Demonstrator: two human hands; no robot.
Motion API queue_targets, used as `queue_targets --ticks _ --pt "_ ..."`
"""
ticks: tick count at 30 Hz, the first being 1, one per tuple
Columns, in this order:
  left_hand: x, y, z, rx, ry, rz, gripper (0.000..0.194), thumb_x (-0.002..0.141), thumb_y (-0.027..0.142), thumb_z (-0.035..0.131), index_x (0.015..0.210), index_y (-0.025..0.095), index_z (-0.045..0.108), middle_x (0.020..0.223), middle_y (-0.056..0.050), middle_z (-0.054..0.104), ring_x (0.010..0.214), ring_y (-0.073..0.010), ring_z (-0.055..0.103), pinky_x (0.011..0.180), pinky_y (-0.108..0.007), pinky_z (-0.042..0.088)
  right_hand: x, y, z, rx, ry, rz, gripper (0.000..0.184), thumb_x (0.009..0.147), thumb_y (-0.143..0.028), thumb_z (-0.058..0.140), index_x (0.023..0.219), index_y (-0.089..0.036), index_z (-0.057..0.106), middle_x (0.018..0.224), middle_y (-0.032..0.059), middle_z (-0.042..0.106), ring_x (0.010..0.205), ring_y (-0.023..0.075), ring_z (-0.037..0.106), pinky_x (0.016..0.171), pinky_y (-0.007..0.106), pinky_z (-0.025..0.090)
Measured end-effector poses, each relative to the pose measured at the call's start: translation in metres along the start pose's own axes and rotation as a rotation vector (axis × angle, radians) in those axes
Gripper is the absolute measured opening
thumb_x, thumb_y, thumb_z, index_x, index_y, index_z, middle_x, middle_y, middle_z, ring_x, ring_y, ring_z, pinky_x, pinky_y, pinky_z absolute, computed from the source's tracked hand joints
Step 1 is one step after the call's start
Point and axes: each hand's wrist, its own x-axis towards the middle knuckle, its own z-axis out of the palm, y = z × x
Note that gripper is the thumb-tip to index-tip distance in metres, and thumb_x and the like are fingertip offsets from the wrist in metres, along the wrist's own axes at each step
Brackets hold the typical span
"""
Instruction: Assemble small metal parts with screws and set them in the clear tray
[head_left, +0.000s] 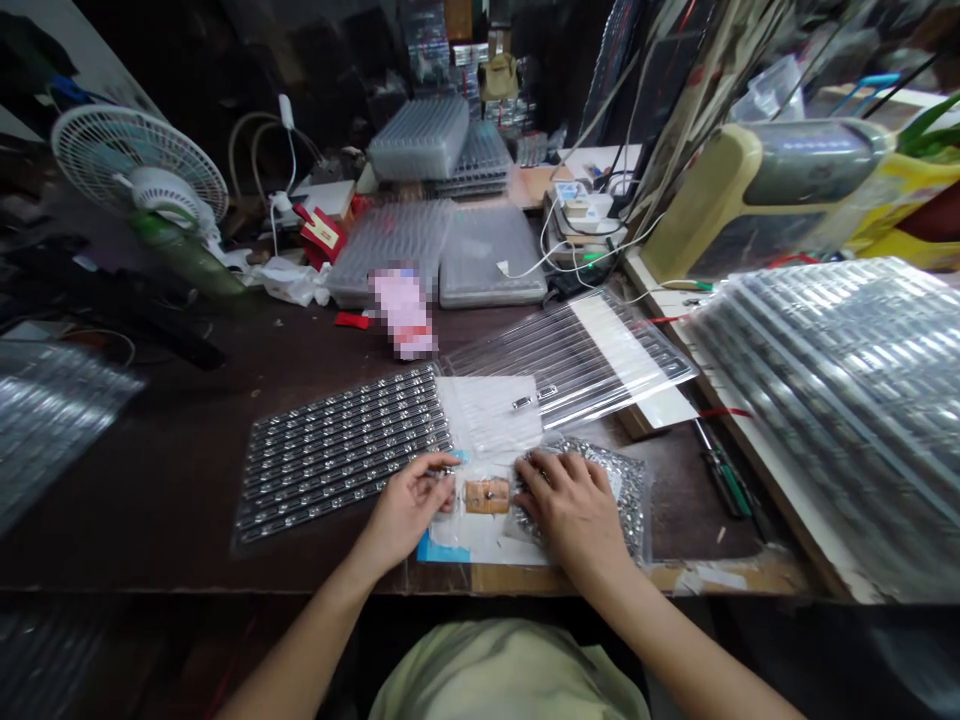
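Note:
My left hand (409, 505) is closed in a pinch at the right end of a tray of dark strips (337, 450) with small shiny parts in rows. What its fingertips hold, if anything, is too small to make out. My right hand (574, 500) lies with bent, spread fingers over a clear bag of small metal parts (634, 495). Its fingertips rest at the bag's left edge. Between the hands sits a small tan block (487, 496) with a dark mark on it. A white sheet of clear plastic film (495, 415) lies behind the block.
An empty-looking ribbed clear tray (517, 345) lies behind, with a white strip (622, 340) across it. Stacked trays stand at right (840, 380) and back (491, 265). A pink phone-like object (403, 312), fan (142, 165) and green-handled tool (731, 485) are around.

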Motion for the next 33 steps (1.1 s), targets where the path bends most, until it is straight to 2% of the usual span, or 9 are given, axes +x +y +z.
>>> queue_targets --ticks 2,5,8,14,17,22,28,33 --pt "-0.007 -0.007 0.004 0.077 0.048 0.042 0.024 0.082 0.032 0.059 0.099 0.017 0.065 0.078 -0.003 0.064 0.063 -0.0116 0.059 0.056 -0.021 0.049 -0.001 -0.004 0.003 -0.041 -0.015 -0.013 0.021 0.083 -0.026 0.064 0.103 -0.024 0.064 0.098 0.0019 0.064 0.086 0.0201 0.047 0.077 0.034 0.029" --pt "-0.010 -0.011 0.009 0.233 0.119 0.126 0.015 0.080 0.024 0.062 0.093 0.018 0.068 0.084 -0.005 0.067 0.068 -0.0135 0.061 0.059 -0.023 0.050 -0.004 -0.007 0.005 -0.076 -0.030 -0.022 0.008 0.083 -0.018 0.060 0.088 -0.023 0.065 0.087 0.0029 0.064 0.081 0.0206 0.047 0.076 0.035 0.029" --pt "-0.009 -0.011 0.015 0.306 0.137 0.206 0.010 0.079 0.020 0.064 0.087 0.018 0.069 0.086 -0.006 0.068 0.075 -0.0160 0.064 0.062 -0.025 0.053 -0.007 -0.008 0.005 -0.082 -0.022 -0.023 0.011 0.084 -0.015 0.057 0.078 -0.022 0.063 0.082 0.0036 0.062 0.078 0.0203 0.046 0.074 0.035 0.029" --pt "-0.006 -0.012 0.025 0.439 0.139 0.375 0.011 0.081 0.017 0.064 0.088 0.020 0.071 0.085 -0.004 0.066 0.081 -0.0166 0.064 0.072 -0.028 0.052 -0.008 -0.001 0.007 0.035 0.050 -0.008 0.011 0.088 -0.019 0.053 0.081 -0.021 0.061 0.082 0.0039 0.063 0.077 0.0188 0.048 0.074 0.033 0.031" --pt "-0.006 -0.014 0.028 0.475 0.133 0.413 0.012 0.081 0.019 0.065 0.091 0.021 0.071 0.085 -0.004 0.066 0.082 -0.0164 0.063 0.074 -0.028 0.051 -0.010 0.004 0.010 0.166 0.119 0.011 0.015 0.092 -0.021 0.047 0.087 -0.018 0.061 0.079 0.0039 0.063 0.075 0.0173 0.050 0.073 0.031 0.035" --pt "-0.006 -0.013 0.033 0.546 0.152 0.455 0.011 0.081 0.021 0.065 0.089 0.022 0.071 0.083 -0.004 0.067 0.079 -0.0164 0.063 0.072 -0.028 0.051 -0.013 0.008 0.012 0.328 0.196 -0.025 0.022 0.093 -0.017 0.042 0.103 -0.017 0.061 0.094 0.0066 0.066 0.085 0.0172 0.055 0.076 0.030 0.041" --pt "-0.007 -0.011 0.036 0.638 0.154 0.458 0.008 0.082 0.022 0.064 0.086 0.023 0.071 0.081 -0.003 0.066 0.077 -0.0163 0.063 0.070 -0.028 0.051 -0.014 0.005 0.009 0.360 0.174 -0.035 0.021 0.092 -0.020 0.044 0.098 -0.019 0.064 0.094 0.0063 0.066 0.085 0.0174 0.056 0.076 0.030 0.044" --pt "-0.006 -0.011 0.038 0.652 0.144 0.448 0.007 0.081 0.022 0.064 0.085 0.023 0.070 0.080 -0.003 0.066 0.076 -0.0168 0.063 0.069 -0.028 0.050 -0.013 0.000 0.009 0.356 0.166 -0.013 0.019 0.092 -0.020 0.045 0.093 -0.019 0.064 0.087 0.0039 0.067 0.080 0.0157 0.056 0.074 0.028 0.041"
